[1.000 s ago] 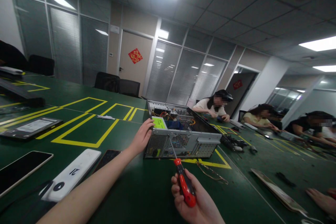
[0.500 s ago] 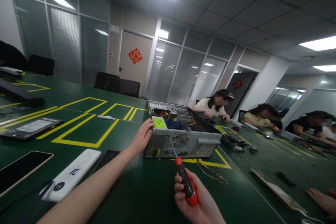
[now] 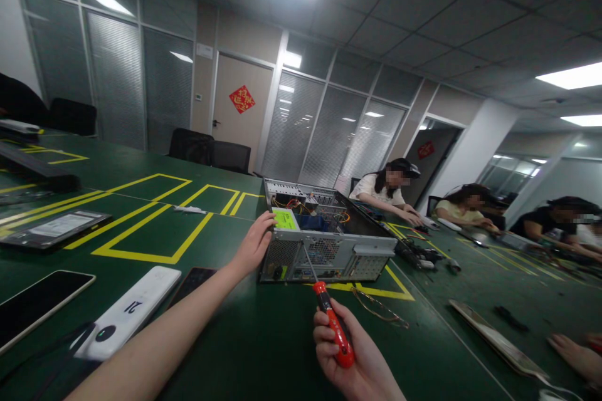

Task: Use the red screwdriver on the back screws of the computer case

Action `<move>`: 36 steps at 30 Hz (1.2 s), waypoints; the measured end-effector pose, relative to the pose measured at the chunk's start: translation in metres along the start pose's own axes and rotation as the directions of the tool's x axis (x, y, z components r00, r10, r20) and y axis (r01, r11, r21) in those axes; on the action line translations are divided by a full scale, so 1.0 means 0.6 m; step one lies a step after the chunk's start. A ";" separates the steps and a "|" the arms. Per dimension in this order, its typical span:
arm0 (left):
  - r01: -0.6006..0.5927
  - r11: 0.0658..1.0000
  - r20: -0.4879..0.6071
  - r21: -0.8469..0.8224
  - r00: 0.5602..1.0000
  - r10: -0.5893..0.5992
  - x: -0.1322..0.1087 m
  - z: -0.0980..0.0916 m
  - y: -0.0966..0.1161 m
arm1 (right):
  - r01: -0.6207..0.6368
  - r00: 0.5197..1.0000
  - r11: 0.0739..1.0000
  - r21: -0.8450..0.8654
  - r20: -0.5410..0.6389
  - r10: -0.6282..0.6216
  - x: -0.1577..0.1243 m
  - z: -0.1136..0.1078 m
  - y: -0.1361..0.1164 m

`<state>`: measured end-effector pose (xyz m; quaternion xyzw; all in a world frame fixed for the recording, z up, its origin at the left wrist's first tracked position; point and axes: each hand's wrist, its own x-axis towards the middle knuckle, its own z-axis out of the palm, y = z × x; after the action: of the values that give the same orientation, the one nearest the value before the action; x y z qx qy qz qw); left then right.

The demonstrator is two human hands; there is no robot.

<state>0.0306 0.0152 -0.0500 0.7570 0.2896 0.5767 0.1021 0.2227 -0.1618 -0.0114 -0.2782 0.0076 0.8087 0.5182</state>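
Note:
An open computer case (image 3: 350,250) lies on the green table, its rear panel towards me. Inside at the left sits a power supply (image 3: 285,219) with a bright green label; cables and boards show behind it. My left hand (image 3: 254,243) grips the case's left rear corner, fingers over the top edge beside the label. In my right hand (image 3: 341,344) is a red and black screwdriver (image 3: 336,326), held by its handle. Its shaft points up and away, with the tip at the rear panel near the power supply's right edge. Whether the tip sits in a screw is too small to tell.
Left of me lie a hard drive (image 3: 56,229), a phone (image 3: 42,304) and a white device marked 21 (image 3: 132,313). Thin wires (image 3: 379,307) lie before the case, black cables (image 3: 418,255) to its right. Co-workers sit along the right side.
The screwdriver handle has turned about its axis in my right hand, so more red faces me. My left hand and the case stay put. A co-worker's hands behind the case have shifted right.

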 end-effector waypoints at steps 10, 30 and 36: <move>0.005 1.000 0.005 0.001 1.000 -0.005 0.001 -0.002 0.002 | -0.065 0.994 0.998 0.001 0.093 0.064 -0.006 0.002 -0.001; 0.007 1.000 0.006 0.001 1.000 -0.007 0.000 -0.001 0.001 | -0.100 0.983 0.995 0.009 0.158 0.098 -0.003 -0.006 -0.005; 0.009 1.000 0.007 0.001 1.000 -0.009 0.000 -0.001 0.002 | -0.049 0.999 0.989 -0.137 -0.002 0.050 -0.003 0.003 0.001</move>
<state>0.0306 0.0141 -0.0490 0.7577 0.2930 0.5735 0.1055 0.2218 -0.1633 -0.0094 -0.3122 -0.0412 0.8202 0.4777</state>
